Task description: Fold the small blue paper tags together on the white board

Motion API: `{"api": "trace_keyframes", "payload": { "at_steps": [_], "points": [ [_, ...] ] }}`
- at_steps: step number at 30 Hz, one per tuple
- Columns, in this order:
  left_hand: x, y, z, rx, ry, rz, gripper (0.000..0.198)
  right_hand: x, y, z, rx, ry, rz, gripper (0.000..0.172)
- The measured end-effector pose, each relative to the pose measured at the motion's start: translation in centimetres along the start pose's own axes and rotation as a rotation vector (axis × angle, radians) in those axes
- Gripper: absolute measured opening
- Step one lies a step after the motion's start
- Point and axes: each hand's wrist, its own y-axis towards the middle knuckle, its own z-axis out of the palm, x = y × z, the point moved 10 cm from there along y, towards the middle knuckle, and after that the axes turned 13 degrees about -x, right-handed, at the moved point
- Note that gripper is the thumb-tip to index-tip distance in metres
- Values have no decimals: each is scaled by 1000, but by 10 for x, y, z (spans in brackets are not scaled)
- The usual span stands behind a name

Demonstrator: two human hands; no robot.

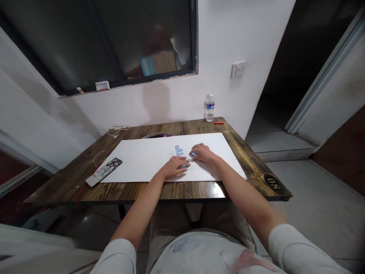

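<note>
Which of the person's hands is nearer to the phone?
Left. The left hand is over the white board, right of the phone; the right hand is farther right.

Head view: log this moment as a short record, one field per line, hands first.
Left hand: spread over the board, near blue shapes
Right hand: curled at a blue item, grip unclear
Phone: across the board's left edge
Bottle: upright, near the table's far edge
Red stick: beside the bottle
Cable: far left
</note>
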Motion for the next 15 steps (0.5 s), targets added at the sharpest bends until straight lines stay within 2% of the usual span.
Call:
{"api": "trace_keyframes", "payload": {
  "at_steps": [10, 15],
  "points": [
    [-12, 4, -4, -35, -8, 47, 33, -15, -1, -2, -106, -29, 98, 28],
    [-6, 3, -2, -32, 20, -16, 39, -20, -1, -5, -158, -44, 146, 29]
  ]
}}
